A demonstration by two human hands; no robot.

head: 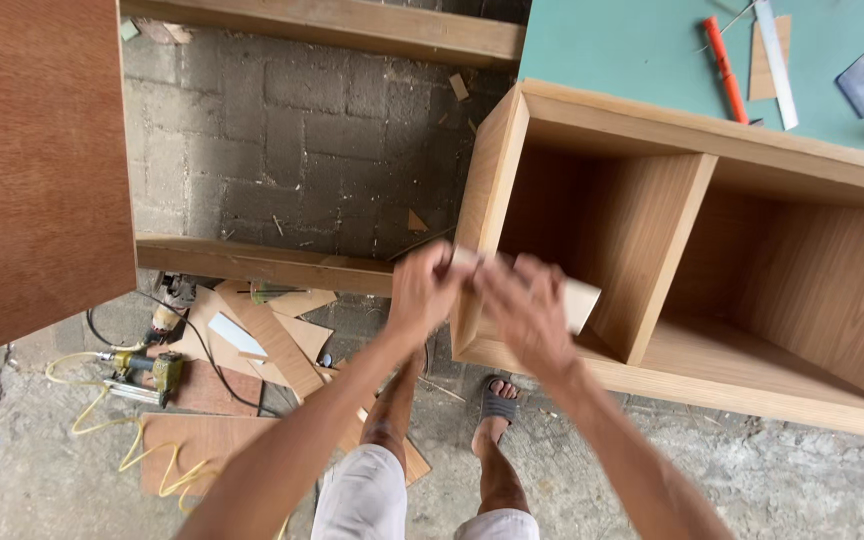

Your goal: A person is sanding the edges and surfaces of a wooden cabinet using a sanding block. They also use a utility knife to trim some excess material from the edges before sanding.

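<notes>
Holding a small pale wooden block (580, 300) between them, the left hand (422, 290) and right hand (527, 310) both grasp it at the front left corner of the open wooden cabinet (652, 230); its long axis runs left to right, with the free end jutting past the right hand. Lower left, a nail gun (147, 372) lies among plywood scraps (272, 340) on the floor; beyond the cabinet, an orange marker (724, 65) rests on the green table (632, 45).
</notes>
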